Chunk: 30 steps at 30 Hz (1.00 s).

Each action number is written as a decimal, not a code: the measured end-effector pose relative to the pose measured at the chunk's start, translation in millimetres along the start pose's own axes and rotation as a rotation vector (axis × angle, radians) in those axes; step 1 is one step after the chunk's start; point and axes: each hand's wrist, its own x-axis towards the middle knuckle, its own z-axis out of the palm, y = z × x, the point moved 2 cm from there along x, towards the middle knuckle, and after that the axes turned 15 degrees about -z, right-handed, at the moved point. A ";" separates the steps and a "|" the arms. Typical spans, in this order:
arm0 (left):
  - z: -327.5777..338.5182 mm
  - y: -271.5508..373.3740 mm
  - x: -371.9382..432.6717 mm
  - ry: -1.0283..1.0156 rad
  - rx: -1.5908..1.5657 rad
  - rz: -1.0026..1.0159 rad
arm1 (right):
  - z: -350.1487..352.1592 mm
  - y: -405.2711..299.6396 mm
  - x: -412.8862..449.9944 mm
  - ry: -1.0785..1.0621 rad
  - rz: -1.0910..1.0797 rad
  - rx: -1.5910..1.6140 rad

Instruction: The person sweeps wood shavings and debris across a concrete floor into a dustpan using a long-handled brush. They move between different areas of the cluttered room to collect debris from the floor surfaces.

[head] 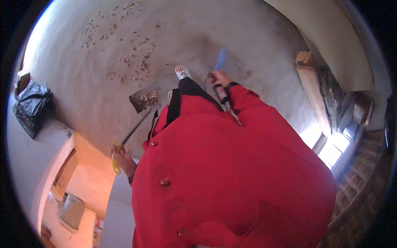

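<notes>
My left hand (124, 161) grips the yellow end of a long-handled dustpan's handle (136, 127). At its lower end the dustpan (133, 100) rests on the floor, with dry leaf-like debris (149, 99) inside. Beyond the pan, more brown debris (144, 63) lies scattered over the floor. My right hand (218, 77) is closed around a thin handle whose far part is hidden or blurred. Just past that hand is a blurred blue tool head (220, 59), perhaps a broom's. A dark and pale object (221, 94) hangs by a cord at my right wrist.
A black plastic bag (32, 105) sits on a ledge at the left. Below it opens a lit recess (90, 167) with a wrapped bundle (73, 212). Wooden boards (313, 90) lean at the right, near a bright window (333, 152). My white sandal (183, 73) stands on the floor.
</notes>
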 end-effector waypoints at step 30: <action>101.8 50.9 -31.0 -0.266 1.010 0.569 | -51.7 -29.8 -204.3 0.742 0.921 0.495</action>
